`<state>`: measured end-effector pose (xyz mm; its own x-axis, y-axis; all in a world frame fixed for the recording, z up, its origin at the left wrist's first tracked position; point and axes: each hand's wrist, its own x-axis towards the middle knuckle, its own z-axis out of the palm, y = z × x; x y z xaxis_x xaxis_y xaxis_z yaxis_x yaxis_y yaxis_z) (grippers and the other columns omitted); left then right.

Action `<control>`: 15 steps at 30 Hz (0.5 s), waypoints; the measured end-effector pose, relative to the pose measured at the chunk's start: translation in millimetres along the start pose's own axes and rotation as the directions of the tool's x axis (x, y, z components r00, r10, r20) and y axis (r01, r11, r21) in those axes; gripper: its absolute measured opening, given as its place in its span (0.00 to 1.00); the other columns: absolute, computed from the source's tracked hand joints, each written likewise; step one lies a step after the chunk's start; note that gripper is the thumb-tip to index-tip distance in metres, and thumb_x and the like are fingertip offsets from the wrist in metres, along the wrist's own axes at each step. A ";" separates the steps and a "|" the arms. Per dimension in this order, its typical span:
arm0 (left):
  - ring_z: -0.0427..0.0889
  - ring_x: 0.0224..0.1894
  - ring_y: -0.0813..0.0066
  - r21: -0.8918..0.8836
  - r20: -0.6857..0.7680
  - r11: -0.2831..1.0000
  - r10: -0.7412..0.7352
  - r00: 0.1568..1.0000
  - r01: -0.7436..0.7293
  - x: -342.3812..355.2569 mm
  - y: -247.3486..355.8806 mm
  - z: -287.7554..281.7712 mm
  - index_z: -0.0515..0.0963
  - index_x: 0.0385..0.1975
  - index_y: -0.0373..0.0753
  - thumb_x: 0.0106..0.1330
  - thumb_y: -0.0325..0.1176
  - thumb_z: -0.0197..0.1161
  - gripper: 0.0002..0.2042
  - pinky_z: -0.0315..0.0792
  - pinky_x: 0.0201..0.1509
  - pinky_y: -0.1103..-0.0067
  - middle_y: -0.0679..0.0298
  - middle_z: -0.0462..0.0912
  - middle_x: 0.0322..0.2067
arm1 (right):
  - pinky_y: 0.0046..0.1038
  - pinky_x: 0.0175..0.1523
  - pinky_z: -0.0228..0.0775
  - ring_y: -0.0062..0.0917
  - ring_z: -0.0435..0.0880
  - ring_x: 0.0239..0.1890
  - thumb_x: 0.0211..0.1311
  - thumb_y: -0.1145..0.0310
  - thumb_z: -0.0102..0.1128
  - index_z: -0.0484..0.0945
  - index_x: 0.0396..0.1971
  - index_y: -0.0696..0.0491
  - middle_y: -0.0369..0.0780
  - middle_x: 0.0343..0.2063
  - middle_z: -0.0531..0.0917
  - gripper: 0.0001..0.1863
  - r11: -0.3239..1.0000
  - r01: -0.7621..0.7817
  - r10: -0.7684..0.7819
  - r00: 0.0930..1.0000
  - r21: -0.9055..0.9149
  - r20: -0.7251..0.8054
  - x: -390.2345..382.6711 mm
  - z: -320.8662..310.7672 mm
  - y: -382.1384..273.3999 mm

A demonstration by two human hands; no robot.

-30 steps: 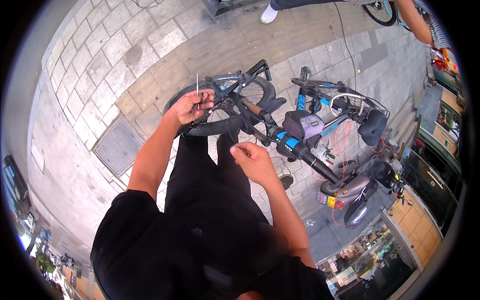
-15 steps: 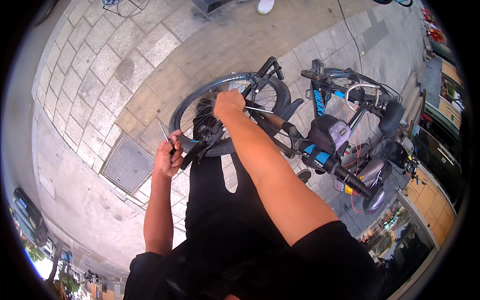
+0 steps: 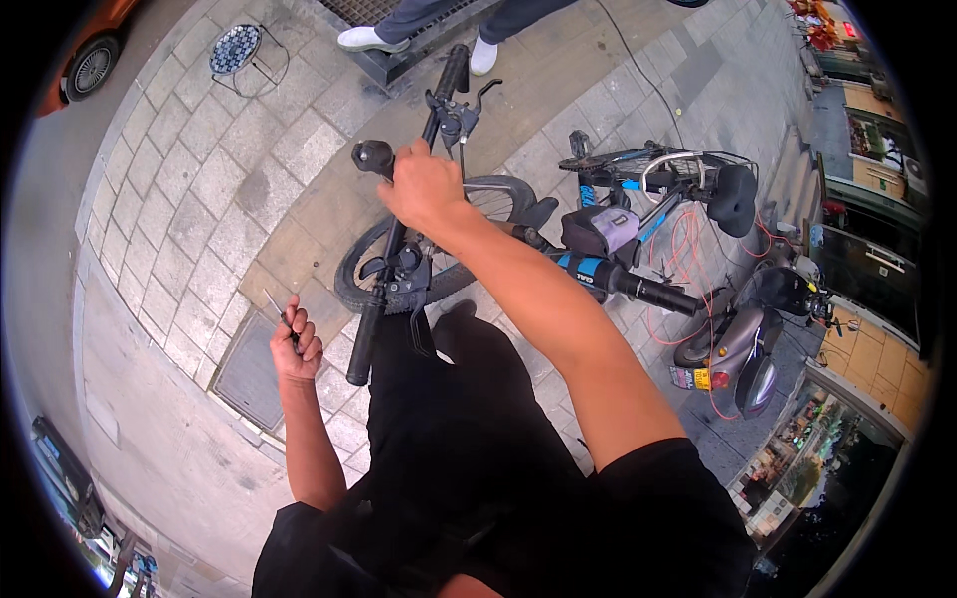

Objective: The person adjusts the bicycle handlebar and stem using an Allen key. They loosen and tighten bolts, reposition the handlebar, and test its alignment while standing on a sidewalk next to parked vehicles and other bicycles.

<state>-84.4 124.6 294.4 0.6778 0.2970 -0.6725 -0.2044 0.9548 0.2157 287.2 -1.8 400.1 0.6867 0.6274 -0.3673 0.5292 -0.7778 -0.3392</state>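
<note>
My left hand (image 3: 297, 340), at the lower left of the bicycle, is closed on a thin metal tool (image 3: 274, 303) with a dark handle. My right hand (image 3: 424, 189) is wrapped round the middle of the black handlebar (image 3: 370, 344), partly hiding it. The bar stands upright in the picture, with brake levers (image 3: 456, 118) and grips at both ends. Under it lie a black tire (image 3: 354, 261) and more of the bicycle, including a black-and-blue tube (image 3: 588, 274) and a grey-and-black bag (image 3: 608, 231).
Another part of a bicycle (image 3: 733, 199), with saddle and pedal, lies right, beside orange cords (image 3: 682, 249) and a scooter (image 3: 758, 379). Another person's legs (image 3: 483, 45) stand by a dark metal platform (image 3: 384, 60). A stool (image 3: 235, 50) and orange car (image 3: 85, 55) are upper left.
The handlebar has turned upright across the wheel with my right hand on it. My left hand has moved down and left with the tool. More of the other person's legs now shows.
</note>
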 end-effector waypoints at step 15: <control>0.57 0.17 0.84 0.474 0.427 0.877 -0.313 0.848 0.085 18.5 -162.6 306.1 0.66 0.73 0.39 0.81 0.37 0.56 0.24 0.55 0.13 0.83 0.71 0.69 0.28 | 0.22 0.36 0.70 0.15 0.79 0.31 0.67 0.62 0.66 0.84 0.43 0.58 0.33 0.32 0.83 0.14 0.037 0.233 0.135 0.962 0.972 -0.236 -324.3 -188.4 186.2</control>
<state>177.5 -27.8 463.6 0.9405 -0.0507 -0.3359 0.2132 0.8581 0.4672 256.9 -357.3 619.1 0.8500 0.4894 -0.1950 -0.3046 0.1546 -0.9398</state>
